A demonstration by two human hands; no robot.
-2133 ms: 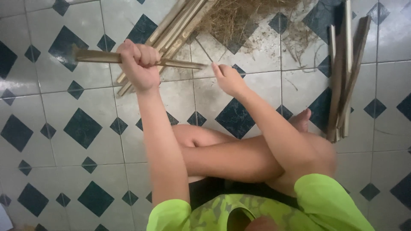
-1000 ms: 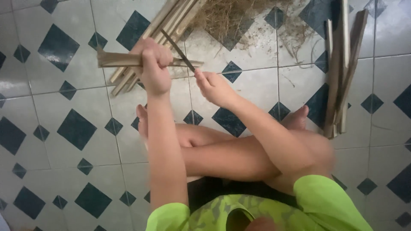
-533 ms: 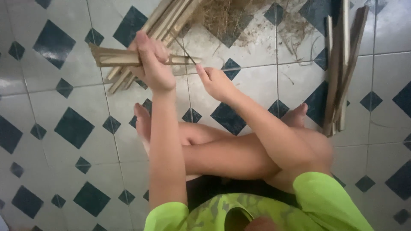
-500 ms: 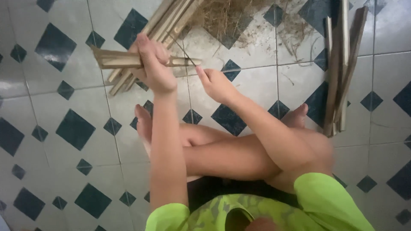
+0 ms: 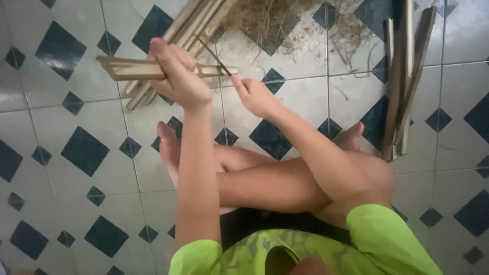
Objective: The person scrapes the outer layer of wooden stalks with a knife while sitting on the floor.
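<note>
Several flat pale bamboo slats (image 5: 130, 69), bunched side by side and lying level, clamped in the left hand (image 5: 178, 76), fingers wrapped tight around the bundle near its middle, cut ends jutting out to either side of the fist. One thin dark sliver (image 5: 211, 53), slanting up and away from the bundle's right end, pinched at its lower tip between thumb and forefinger of the right hand (image 5: 254, 94), remaining fingers curled loosely underneath. Both hands raised above the floor, close together, fingertips of the right just beside the bundle's end but apart from the left fist. Beyond the left knuckles, more long pale bamboo strips (image 5: 191, 28) lying slantwise on the tiles, partly hidden behind the fist. Farther past the right fingertips, a heap of dry brown fibre shavings (image 5: 265, 18) scattered loosely. Well off to the right of the right hand, another stack of darker bamboo slats (image 5: 405, 81) lying lengthwise. Below the wrists, crossed bare legs (image 5: 275, 178), one foot (image 5: 168, 147) showing beneath the left forearm, and a bright green shirt (image 5: 377, 239) at the bottom edge. Underneath everything, white floor tiles with dark blue diamond insets (image 5: 84, 150).
</note>
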